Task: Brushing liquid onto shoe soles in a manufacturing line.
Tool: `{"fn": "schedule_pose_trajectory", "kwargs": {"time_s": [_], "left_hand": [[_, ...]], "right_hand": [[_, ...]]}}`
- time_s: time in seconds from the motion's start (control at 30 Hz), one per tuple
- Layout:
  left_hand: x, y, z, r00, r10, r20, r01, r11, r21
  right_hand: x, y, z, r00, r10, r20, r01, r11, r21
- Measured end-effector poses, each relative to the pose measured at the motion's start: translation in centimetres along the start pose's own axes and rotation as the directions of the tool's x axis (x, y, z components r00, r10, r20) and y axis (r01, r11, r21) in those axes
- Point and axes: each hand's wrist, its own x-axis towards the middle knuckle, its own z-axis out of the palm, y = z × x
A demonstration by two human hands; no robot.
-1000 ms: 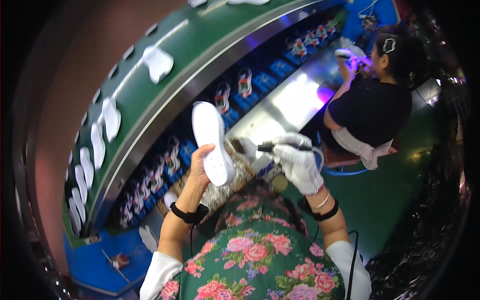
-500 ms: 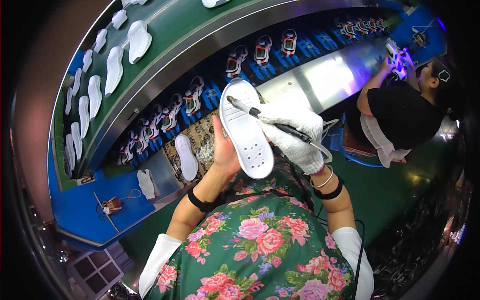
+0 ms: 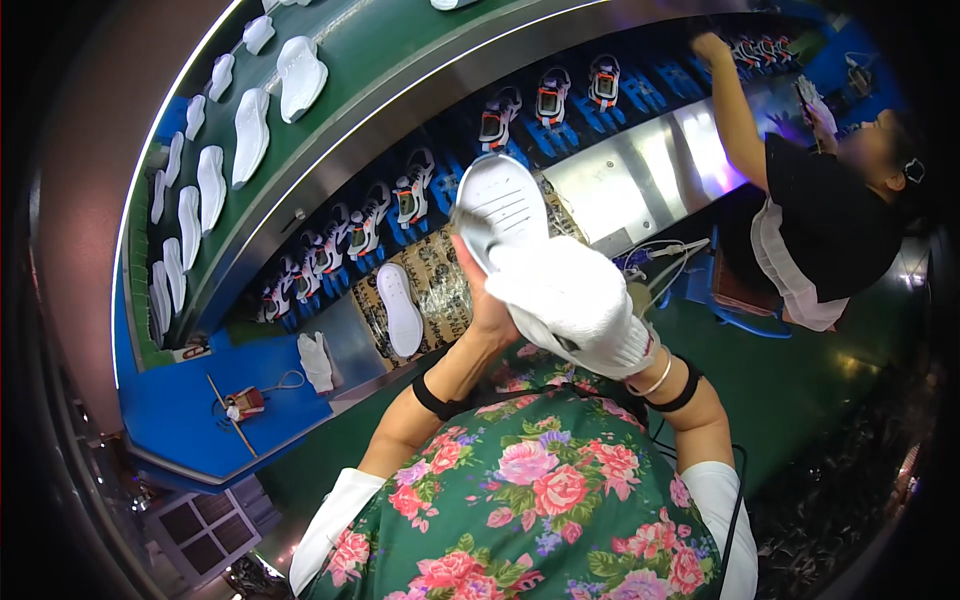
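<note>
A white shoe sole (image 3: pixel 503 200) is gripped along its left edge by my bare left hand (image 3: pixel 488 308), its grooved toe end tilted up and away. Across its lower half lies my right hand (image 3: pixel 570 290) in a white knit glove, which covers the holed part. The fingers of that hand are closed round a brush with a dark handle (image 3: pixel 566 344); only a bit of the handle shows and its bristles are hidden. A second white sole (image 3: pixel 400 310) rests on the taped brown cardboard (image 3: pixel 445 275) left of my hands.
Shoes (image 3: pixel 410 190) stand on blue holders along a conveyor ahead. White soles (image 3: pixel 252 135) lie on an upper green belt (image 3: pixel 350 50) at left. A white glove (image 3: pixel 316 362) is by the blue tabletop (image 3: pixel 190 410). A co-worker (image 3: pixel 830 210) sits at right.
My right hand has swung over the sole, covering its lower half and most of the brush. The sole is tilted more. At right the co-worker's arm has reached up toward the conveyor.
</note>
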Motion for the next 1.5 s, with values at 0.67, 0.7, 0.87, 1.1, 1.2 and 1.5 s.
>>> {"fn": "schedule_pose_trajectory", "kwargs": {"time_s": [0.67, 0.7, 0.87, 1.1, 1.2, 1.5], "left_hand": [[2.1, 2.7, -2.8, 0.843, -0.170, 0.511, 0.135, 0.985, 0.106], [1.8, 2.7, -2.9, 0.846, -0.175, 0.504, 0.141, 0.984, 0.105], [1.3, 2.3, -1.1, 0.990, 0.003, -0.144, 0.030, 0.974, 0.226], [1.1, 2.9, -0.7, 0.988, -0.148, -0.040, 0.152, 0.975, 0.161], [1.9, 3.3, -0.2, 0.994, -0.098, -0.049, 0.106, 0.974, 0.203], [2.8, 4.0, -0.1, 1.000, -0.010, 0.008, 0.009, 0.998, 0.062]], "right_hand": [[-1.8, 1.8, -1.3, 0.999, 0.037, 0.034, -0.043, 0.983, 0.177], [-1.9, 1.5, -1.4, 0.992, 0.096, 0.079, -0.118, 0.929, 0.350], [-2.3, 2.8, -2.0, 0.998, 0.050, -0.026, -0.047, 0.993, 0.112], [-3.0, 2.3, -2.0, 0.991, 0.116, 0.068, -0.133, 0.934, 0.332], [-3.5, 1.8, -1.2, 0.997, 0.068, 0.041, -0.074, 0.983, 0.170], [-4.2, 2.4, -0.2, 1.000, 0.027, -0.011, -0.025, 0.986, 0.165]]}}
